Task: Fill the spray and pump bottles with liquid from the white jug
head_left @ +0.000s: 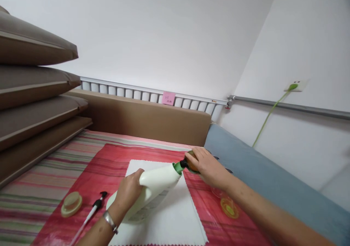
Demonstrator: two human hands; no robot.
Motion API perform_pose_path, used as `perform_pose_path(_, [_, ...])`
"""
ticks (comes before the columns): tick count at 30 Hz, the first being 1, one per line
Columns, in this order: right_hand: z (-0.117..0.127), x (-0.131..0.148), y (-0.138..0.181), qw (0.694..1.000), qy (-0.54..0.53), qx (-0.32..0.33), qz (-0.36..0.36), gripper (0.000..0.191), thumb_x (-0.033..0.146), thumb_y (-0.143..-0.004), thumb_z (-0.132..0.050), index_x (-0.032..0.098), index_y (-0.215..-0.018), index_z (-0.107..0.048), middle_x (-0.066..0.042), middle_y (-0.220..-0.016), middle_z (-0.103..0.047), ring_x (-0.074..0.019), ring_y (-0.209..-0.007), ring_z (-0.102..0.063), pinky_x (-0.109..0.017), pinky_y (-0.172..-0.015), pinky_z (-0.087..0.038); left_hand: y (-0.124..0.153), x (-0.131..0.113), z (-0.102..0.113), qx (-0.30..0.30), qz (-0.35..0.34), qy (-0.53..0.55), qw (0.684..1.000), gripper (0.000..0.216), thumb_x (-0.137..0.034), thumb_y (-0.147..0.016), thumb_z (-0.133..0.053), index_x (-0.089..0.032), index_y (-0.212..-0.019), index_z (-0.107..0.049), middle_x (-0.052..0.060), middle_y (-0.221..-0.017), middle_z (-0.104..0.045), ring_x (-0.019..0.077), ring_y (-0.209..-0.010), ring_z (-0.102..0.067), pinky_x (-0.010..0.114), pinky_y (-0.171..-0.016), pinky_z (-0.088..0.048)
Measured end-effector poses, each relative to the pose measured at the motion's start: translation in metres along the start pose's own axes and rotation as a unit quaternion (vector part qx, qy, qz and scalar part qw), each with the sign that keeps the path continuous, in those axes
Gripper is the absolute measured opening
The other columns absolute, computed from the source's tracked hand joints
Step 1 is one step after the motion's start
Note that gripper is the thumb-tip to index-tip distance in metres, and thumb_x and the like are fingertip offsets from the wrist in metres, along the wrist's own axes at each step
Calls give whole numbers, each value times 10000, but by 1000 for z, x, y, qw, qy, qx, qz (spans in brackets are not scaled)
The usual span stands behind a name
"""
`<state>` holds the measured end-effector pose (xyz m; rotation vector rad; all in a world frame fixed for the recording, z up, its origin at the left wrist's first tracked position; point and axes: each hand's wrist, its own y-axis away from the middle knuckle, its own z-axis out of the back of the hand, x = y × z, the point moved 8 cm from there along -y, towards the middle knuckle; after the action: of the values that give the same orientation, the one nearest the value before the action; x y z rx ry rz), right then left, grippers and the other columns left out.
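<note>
My left hand (128, 192) is wrapped round a large pale green bottle (153, 187), which is tipped over with its green neck (178, 166) pointing to the right. That neck meets the dark mouth of a small amber bottle (191, 162), which my right hand (207, 166) grips from above. Both bottles are above a white cloth (175, 216) lying on a red sheet (106, 165). I cannot see any liquid flowing.
A round cream lid (71, 203) and a black-tipped pump tube (91, 212) lie at the left on the red sheet. A clear yellow-bottomed cup (229, 206) lies under my right forearm. Stacked brown cushions (32, 103) rise at the left; a blue mattress edge (262, 176) runs along the right.
</note>
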<state>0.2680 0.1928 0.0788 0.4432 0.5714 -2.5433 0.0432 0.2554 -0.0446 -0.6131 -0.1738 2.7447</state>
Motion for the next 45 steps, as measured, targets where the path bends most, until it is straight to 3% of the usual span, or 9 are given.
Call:
perform_pose_path(6, [3,4,-7,999,43,28,19,497,3,-683,-471,167,-1152,-497,-135,-1054,-519,-247,-925,-455,-389,-829,-336,0,0,0,-4,-3,5,1000,290,-112,-791,-451,-239,-1027,-563,43,-892,-726,214,-852,-673,244,-627,-393])
perform_pose_path(17, [0,9,-17,987,129,82,55,689,17,-550,-544,138,-1223,-462,-180,-1108,-530,-308,-1035,-451,-440,-910,-261,0,-1,0,-10,-6,2,1000,306,-95,-780,-426,-245,-1008,-564,40,-918,-725,223,-835,-675,257,-620,-399])
perform_pose_path(28, [5,22,-24,972,195,104,83,503,70,-600,-573,149,-1095,-530,-162,-991,-567,-310,-917,-479,-421,-834,-290,3,-8,1,-2,-6,-1,1000,325,-73,-764,-425,-230,-1015,-558,53,-935,-717,227,-840,-672,260,-633,-410])
perform_pose_path(41, [-2,36,-41,953,252,127,107,601,120,-481,-726,137,-1064,-580,-221,-1067,-601,-375,-985,-519,-529,-934,-283,9,-2,-1,-4,-3,17,1000,297,-66,-772,-434,-228,-991,-551,64,-918,-707,227,-848,-663,274,-675,-428])
perform_pose_path(45, [-6,42,-49,951,263,127,105,552,162,-515,-735,146,-1054,-614,-229,-1076,-615,-404,-992,-527,-572,-936,-284,10,-1,0,-12,-1,14,1000,317,-49,-749,-442,-225,-990,-551,60,-905,-711,228,-835,-665,272,-663,-428])
